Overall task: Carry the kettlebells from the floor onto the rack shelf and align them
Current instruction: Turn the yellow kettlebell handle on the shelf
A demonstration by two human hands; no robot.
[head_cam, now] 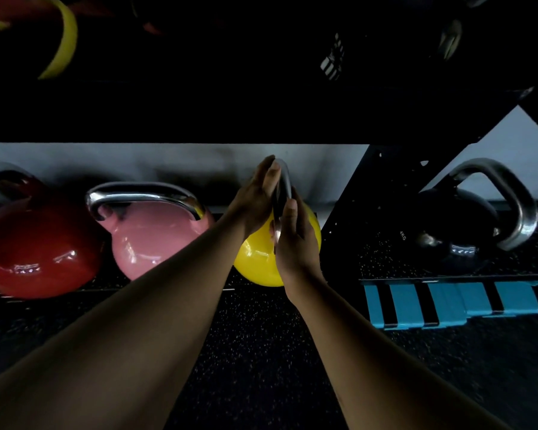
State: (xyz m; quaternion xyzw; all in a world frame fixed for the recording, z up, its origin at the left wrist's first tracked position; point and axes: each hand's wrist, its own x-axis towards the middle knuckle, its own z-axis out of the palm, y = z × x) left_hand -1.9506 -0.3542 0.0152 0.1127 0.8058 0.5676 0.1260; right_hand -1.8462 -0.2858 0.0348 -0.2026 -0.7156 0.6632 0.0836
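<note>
A yellow kettlebell point(255, 259) sits at the right end of the low rack shelf point(174, 288), its chrome handle turned edge-on toward me. My left hand point(255, 193) presses flat against the handle's left side. My right hand point(294, 240) wraps the handle from the right. To its left stand a pink kettlebell point(149, 237) and a red kettlebell point(35, 252), both with chrome handles. A black kettlebell point(457, 225) rests on the floor to the right, beyond the rack's upright.
The dark upper shelf point(199, 113) hangs low over the kettlebells, with a yellow-banded item point(64, 38) on it. The black rack upright point(382, 193) slants right of the yellow kettlebell. A blue-and-black striped step point(448, 301) lies on the speckled rubber floor point(255, 352).
</note>
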